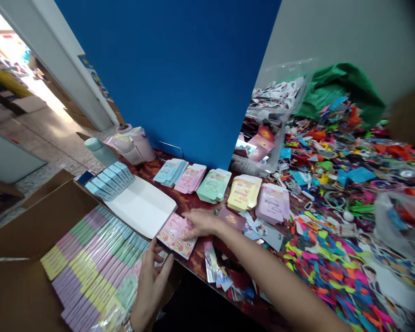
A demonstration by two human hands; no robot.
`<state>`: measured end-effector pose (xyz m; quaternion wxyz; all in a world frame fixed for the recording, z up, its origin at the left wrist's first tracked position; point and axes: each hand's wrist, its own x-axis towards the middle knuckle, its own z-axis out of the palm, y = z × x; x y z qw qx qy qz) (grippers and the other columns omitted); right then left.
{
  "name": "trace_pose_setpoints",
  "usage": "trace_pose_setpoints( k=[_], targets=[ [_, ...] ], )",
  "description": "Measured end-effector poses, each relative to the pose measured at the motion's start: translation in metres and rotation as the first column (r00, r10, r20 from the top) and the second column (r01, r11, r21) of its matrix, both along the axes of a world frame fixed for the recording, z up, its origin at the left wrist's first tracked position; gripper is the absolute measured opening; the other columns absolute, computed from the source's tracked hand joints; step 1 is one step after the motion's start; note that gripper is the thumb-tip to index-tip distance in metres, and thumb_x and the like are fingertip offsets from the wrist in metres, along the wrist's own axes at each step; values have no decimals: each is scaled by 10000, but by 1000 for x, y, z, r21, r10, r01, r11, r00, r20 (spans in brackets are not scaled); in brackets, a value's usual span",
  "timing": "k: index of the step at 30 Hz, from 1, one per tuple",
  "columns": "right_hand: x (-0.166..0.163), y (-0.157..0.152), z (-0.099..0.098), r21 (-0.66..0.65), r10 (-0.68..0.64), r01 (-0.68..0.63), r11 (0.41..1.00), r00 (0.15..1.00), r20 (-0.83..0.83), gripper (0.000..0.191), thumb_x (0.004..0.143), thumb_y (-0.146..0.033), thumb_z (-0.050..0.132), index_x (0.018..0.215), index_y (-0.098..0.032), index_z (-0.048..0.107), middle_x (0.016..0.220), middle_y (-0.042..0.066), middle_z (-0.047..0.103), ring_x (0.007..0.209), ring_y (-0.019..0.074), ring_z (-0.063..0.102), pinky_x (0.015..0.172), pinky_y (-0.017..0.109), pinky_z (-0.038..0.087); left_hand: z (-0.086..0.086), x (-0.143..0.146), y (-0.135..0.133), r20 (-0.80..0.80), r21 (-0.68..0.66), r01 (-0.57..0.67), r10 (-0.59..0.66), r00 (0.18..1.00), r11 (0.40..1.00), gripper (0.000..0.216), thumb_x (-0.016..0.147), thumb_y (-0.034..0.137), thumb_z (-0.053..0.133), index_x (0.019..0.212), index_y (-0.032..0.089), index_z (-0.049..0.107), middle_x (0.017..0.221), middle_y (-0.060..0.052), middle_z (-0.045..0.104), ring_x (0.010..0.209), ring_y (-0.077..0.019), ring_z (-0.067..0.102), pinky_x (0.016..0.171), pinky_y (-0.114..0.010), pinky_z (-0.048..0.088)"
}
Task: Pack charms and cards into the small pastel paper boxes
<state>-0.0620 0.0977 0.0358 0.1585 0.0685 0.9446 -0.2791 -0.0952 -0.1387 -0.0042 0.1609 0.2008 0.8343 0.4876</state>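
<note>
Pink illustrated boxes [173, 233] lie side by side at the table's front edge, against a white tray [138, 203]. My right hand [202, 222] rests over their right side, fingers stretched across the tops. My left hand [152, 272] is just below their near corner, fingers and thumb apart, nothing visible in it. In the tray's far end stands a row of light blue boxes [110, 180]. Behind my right hand are stacks of flat cartons: blue [171, 171], pink [191, 178], green [214, 185], yellow [244, 192] and purple [273, 203].
An open cardboard box [38, 216] at left holds rows of coloured boxes [97, 267]. A blue panel [173, 74] rises behind the table. Cups [138, 143] and a bottle [98, 150] stand at back left. Loose colourful pieces [332, 272] and plastic bins [276, 152] crowd the right.
</note>
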Motion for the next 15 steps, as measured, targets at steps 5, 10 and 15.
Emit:
trace_pose_setpoints(
  k=[5, 10, 15],
  targets=[
    [1, 4, -6, -51, 38, -40, 998, 998, -43, 730, 694, -674, 668, 1282, -255, 561, 1115, 111, 654, 1033, 322, 611, 785, 359, 456, -7, 0, 2, -4, -66, 66, -67, 998, 996, 784, 796, 549, 605, 1448, 197, 347, 944, -33, 503, 754, -161, 525, 623, -311, 526],
    [7, 3, -6, -57, 27, -29, 998, 999, -43, 752, 695, -658, 680, 1323, -270, 534, 1139, 112, 657, 1048, 329, 612, 791, 367, 453, -6, 7, -1, 76, -64, 82, -77, 994, 995, 759, 817, 532, 589, 1453, 223, 312, 1010, -44, 461, 808, -164, 533, 620, -289, 526],
    [5, 3, -5, -53, 28, -28, 998, 1000, -9, 758, 680, -653, 695, 1312, -263, 545, 1147, 100, 670, 1048, 320, 620, 783, 346, 461, -7, 14, -2, 226, 96, -83, 60, 972, 992, 835, 799, 544, 616, 1459, 247, 199, 1081, -50, 473, 774, -124, 537, 677, -274, 525]
  ],
)
